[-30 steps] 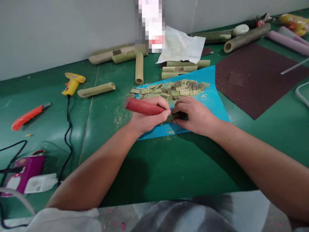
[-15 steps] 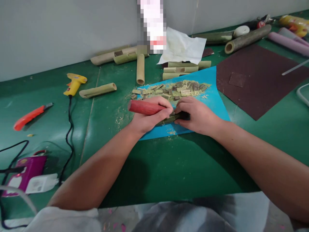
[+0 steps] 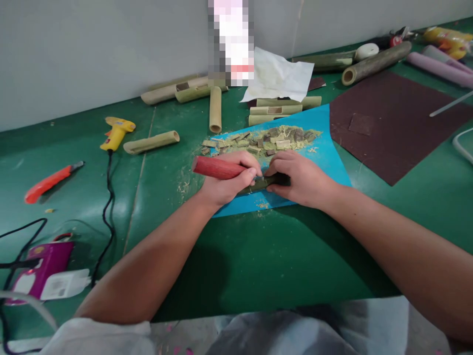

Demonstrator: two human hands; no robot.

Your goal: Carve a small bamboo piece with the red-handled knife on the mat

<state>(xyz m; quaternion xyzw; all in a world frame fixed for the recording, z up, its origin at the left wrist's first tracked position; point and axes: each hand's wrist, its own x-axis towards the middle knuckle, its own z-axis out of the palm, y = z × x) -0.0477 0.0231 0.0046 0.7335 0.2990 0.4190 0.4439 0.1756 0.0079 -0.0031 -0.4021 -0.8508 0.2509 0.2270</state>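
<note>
Dark green bamboo piece [image 3: 261,184] is lying crosswise between the two hands, over the near part of the blue sheet [image 3: 327,165]; each end is disappearing behind a hand, so its full length is not showing. Red-handled tool [image 3: 221,168] is slanting above it; the tip is sitting at the bamboo's upper edge, mostly masked by fingers, and contact cannot be told.

Just beyond the hands, a heap of bamboo chips and shavings [image 3: 264,140] is covering the far part of the sheet, with loose crumbs scattering over its left edge. Notched bamboo pieces [image 3: 276,110] are lying behind the sheet, partly under a white sheet [image 3: 279,74]. To the right, a brown sheet [image 3: 391,133] is lying flat beside the blue one. To the left, well apart, a cut bamboo tube [image 3: 151,142], a yellow glue gun [image 3: 117,133] and an orange cutter [image 3: 51,182] are resting on the green worktop [image 3: 277,266].

Left hand [image 3: 229,186] is gripping the red handle near its working end, fingers wrapping firmly. Right hand [image 3: 301,175] is holding the bamboo's right portion, fingers curling over the far side and thumb pressing the near side.
</note>
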